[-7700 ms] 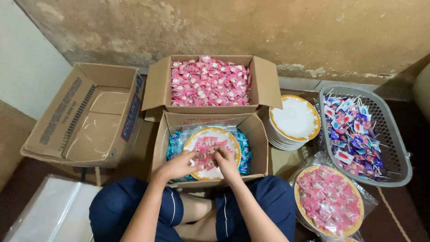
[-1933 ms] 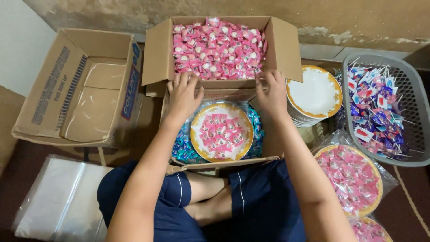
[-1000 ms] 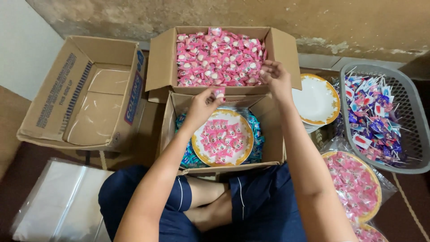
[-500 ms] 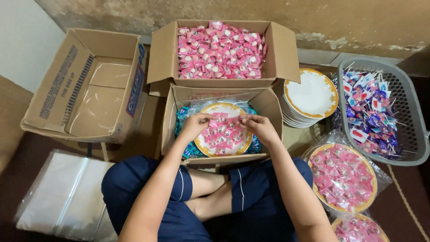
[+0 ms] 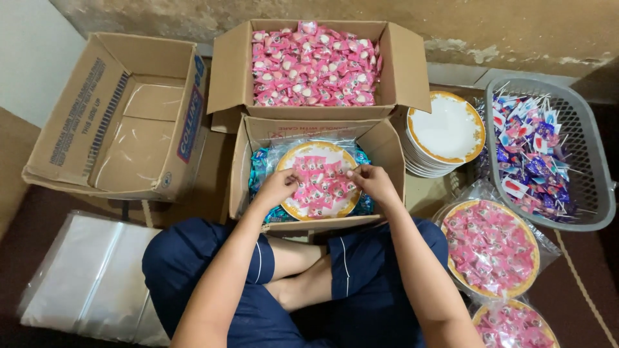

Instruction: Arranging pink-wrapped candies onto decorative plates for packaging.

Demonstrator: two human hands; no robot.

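Both hands are back from the far candy box (image 5: 314, 64); left hand (image 5: 278, 187) and right hand (image 5: 373, 182) are resting loosely curled on the plate (image 5: 287, 161), spreading pink candies (image 5: 320, 183), gripping nothing I can make out; two bagged plates (image 5: 491, 248) are lying finished; stacked plates (image 5: 445, 129) are waiting unfilled.

Three cardboard boxes (image 5: 316, 71) – one basket (image 5: 583, 187)

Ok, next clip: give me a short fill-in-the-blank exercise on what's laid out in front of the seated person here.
1. Both hands, left hand and right hand, rest on a gold-rimmed paper plate covered with ____ wrapped candies.
2. That plate sits inside a small open ____ box.
3. The stack of bare white plates lies to the person's ____.
4. The grey plastic basket holds small paper ____.

Missing words: pink; cardboard; right; flags
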